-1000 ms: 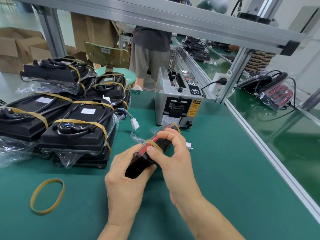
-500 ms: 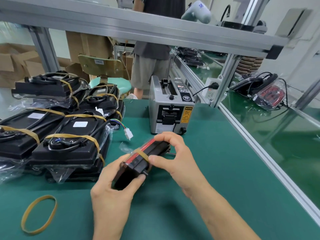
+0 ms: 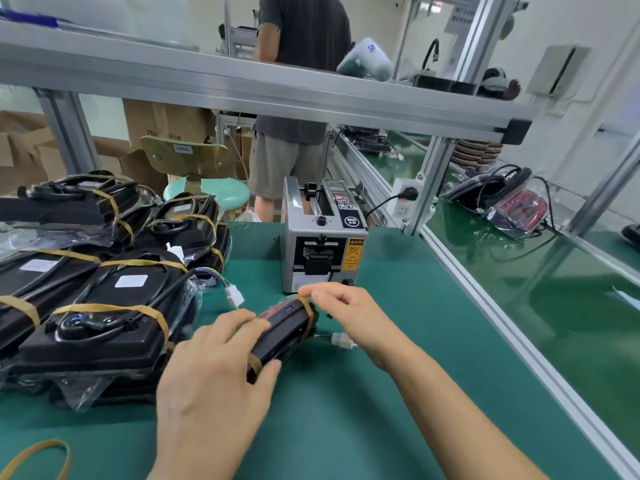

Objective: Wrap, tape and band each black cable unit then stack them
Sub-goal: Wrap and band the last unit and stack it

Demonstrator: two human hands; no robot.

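A black cable unit [image 3: 284,336] with a red face, wrapped in clear plastic, lies on edge on the green mat in front of me. My left hand [image 3: 218,379] grips its near end, thumb underneath. My right hand [image 3: 349,313] pinches the tan rubber band [image 3: 309,308] that runs over the unit's far end. A second band crosses the near end by my left thumb. The unit's white connector [image 3: 341,341] trails out to the right. Stacks of banded black units [image 3: 100,327] stand to the left.
A grey tape dispenser [image 3: 320,249] stands just behind the unit. A loose rubber band [image 3: 38,460] lies at the front left. An aluminium rail [image 3: 485,306] bounds the mat on the right, with another bench and a wrapped unit [image 3: 516,211] beyond. A person stands behind the bench.
The unit has come down from mid-air onto the mat and turned flatter. My right hand has shifted from the unit's middle to the band at its far end. The view has tilted up.
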